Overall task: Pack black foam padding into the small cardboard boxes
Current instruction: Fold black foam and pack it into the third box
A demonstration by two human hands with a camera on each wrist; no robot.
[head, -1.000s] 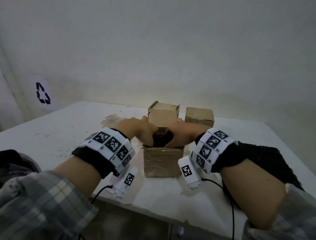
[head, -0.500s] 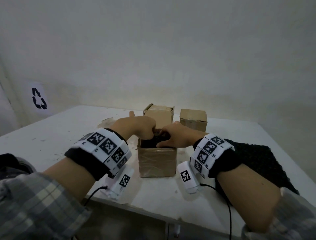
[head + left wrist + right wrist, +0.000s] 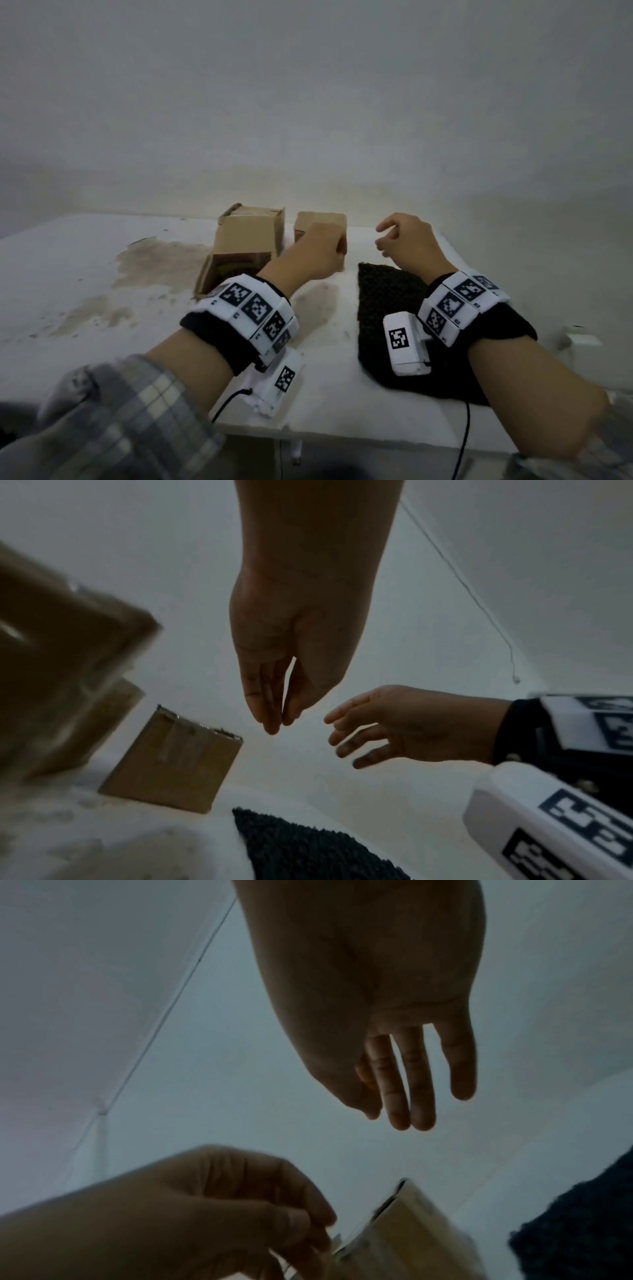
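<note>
Closest to the person are two arms in checked sleeves, each with a white band of black-and-white squares round the wrist. They reach out over a white counter that has brown stains on it. One flat piece of black foam padding lies on the counter under the right arm, near the front edge; none of it can be seen in a box. A bit farther out are the two hands, both up in the air and holding nothing. The left hand has loose fingers that hang down close together, with the thumb tip near the fingertips. The right hand is just beside it, not touching, with its fingers spread a little and softly bent, so neither grip is closed on anything. Past the hands are small cardboard boxes; I can count two for sure. The nearer cardboard box sits to the left and looks tipped, and a blurry brown shape low against it may be one more box, but I cannot tell. The far cardboard box is shut and stands right behind the left hand. Behind it all is a plain pale wall.
</note>
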